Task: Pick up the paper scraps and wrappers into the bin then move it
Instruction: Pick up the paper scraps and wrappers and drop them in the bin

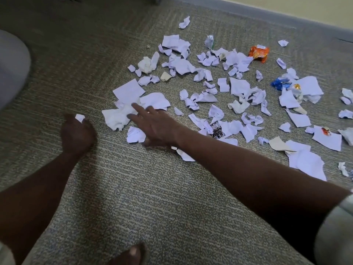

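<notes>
item: paper scraps (210, 88) with an orange wrapper (258, 52) and a blue wrapper (279, 83), strewn wide over the carpet (152, 188); grey curved shape at the left edge is possibly the bin (11, 67), cannot confirm. left hand (77, 133) fisted round a small scrap (79, 117); right hand (154, 125) fingers spread, reaching onto crumpled paper (118, 116). risk: a full left fist may shed pieces when more are added.

White scraps (239, 86) lie on my grey-green carpet (152, 188), which is woven in pale streaks. Among them I see an orange wrapper (258, 53), a blue wrapper (279, 83) and a black-printed scrap (216, 129).
</notes>
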`<state>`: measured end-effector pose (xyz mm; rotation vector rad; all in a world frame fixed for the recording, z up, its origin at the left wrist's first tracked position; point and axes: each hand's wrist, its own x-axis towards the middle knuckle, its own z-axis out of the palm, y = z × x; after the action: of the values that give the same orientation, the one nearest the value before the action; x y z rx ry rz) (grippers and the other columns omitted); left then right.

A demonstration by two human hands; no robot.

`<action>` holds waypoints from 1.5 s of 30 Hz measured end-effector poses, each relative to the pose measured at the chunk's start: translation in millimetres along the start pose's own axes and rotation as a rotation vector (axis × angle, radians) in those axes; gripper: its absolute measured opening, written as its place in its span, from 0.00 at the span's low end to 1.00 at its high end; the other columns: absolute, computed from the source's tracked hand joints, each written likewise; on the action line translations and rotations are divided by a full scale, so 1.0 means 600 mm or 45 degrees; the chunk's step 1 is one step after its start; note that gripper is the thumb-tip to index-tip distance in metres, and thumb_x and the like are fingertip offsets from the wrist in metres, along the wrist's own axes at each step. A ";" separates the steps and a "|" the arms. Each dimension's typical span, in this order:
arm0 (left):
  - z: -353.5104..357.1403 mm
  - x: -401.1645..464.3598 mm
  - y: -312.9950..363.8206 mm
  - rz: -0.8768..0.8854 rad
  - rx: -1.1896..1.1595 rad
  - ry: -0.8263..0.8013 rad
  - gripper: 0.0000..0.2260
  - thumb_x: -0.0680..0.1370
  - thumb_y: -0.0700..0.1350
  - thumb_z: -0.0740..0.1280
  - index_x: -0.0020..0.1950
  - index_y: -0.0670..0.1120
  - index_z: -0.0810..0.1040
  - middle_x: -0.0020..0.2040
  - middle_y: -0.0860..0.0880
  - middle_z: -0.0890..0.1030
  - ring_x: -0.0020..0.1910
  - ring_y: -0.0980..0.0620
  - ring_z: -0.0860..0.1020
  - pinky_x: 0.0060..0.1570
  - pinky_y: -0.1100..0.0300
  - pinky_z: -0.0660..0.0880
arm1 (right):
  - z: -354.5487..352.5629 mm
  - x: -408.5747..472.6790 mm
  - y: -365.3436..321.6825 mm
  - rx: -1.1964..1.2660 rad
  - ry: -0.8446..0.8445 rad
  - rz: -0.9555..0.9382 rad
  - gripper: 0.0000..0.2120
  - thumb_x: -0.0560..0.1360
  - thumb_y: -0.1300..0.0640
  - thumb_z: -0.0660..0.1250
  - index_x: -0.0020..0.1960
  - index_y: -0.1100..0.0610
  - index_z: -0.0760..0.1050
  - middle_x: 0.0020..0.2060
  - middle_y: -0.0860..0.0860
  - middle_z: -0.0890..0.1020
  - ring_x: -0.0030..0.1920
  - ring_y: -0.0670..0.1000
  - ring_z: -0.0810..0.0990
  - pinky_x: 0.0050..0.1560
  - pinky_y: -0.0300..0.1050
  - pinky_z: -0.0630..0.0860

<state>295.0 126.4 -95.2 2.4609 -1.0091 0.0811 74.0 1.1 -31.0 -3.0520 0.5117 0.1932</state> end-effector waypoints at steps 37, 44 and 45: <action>0.041 -0.066 0.146 -0.454 -0.207 0.056 0.21 0.80 0.48 0.58 0.44 0.31 0.80 0.43 0.29 0.81 0.44 0.33 0.80 0.48 0.48 0.73 | 0.050 -0.025 -0.003 1.069 0.274 0.646 0.21 0.69 0.54 0.76 0.57 0.65 0.79 0.55 0.62 0.82 0.51 0.56 0.79 0.46 0.38 0.68; 0.036 -0.100 0.171 -0.541 -0.266 -0.059 0.19 0.80 0.48 0.60 0.56 0.31 0.74 0.53 0.29 0.79 0.55 0.31 0.77 0.56 0.46 0.72 | 0.006 -0.078 0.036 1.140 0.371 0.795 0.10 0.70 0.56 0.75 0.46 0.61 0.81 0.39 0.52 0.74 0.42 0.48 0.72 0.35 0.38 0.57; 0.030 -0.100 0.171 -0.576 -0.285 -0.069 0.18 0.79 0.47 0.61 0.58 0.32 0.71 0.55 0.29 0.78 0.57 0.31 0.76 0.57 0.45 0.72 | 0.003 -0.088 0.040 1.144 0.371 0.802 0.11 0.70 0.57 0.75 0.45 0.64 0.81 0.38 0.53 0.74 0.42 0.49 0.73 0.33 0.40 0.57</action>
<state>179.6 93.8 -83.3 2.4267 -0.4327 -0.2349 16.7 -4.5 -26.4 -1.9794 1.1715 -0.3738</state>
